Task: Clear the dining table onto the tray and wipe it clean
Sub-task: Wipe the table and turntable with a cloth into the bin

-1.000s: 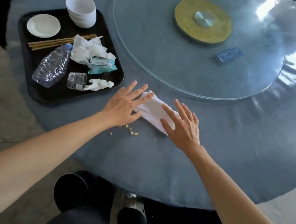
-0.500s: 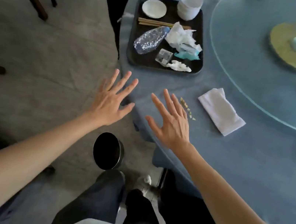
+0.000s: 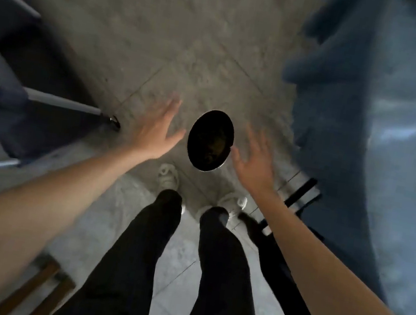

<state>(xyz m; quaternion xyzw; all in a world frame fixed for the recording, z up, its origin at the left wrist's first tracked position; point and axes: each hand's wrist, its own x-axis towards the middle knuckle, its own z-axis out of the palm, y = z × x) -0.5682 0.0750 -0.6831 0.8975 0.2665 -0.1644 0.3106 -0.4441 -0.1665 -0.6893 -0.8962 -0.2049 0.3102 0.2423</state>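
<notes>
View swung from the desk (image 3: pixel 396 132) to the floor: left hand (image 3: pixel 155 132) and right hand (image 3: pixel 256 162), grips released and empty, flank a black bin (image 3: pixel 209 141); judged light, rigid, best grasped at the rim.

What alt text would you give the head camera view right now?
Both open hands, left hand and right hand, reach down either side of a black bin on the grey floor, the blue-clothed table at right.
</notes>
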